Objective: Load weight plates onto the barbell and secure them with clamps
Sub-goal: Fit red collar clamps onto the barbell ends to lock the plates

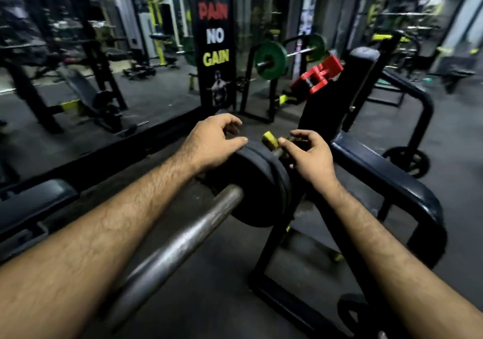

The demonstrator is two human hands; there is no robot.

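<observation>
Dim gym, my left hand point(211, 142) and right hand point(311, 155) loose-gripped around the unclamped plates point(261, 182), which could slide off the barbell point(183, 242).

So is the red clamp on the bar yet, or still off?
Off. The red clamp lies on the black pad beyond the plates, clear of the bar; neither hand touches it.

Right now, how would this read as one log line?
left hand: resting on black weight plates | right hand: open beside them | barbell: loaded | red clamp: unused
</observation>
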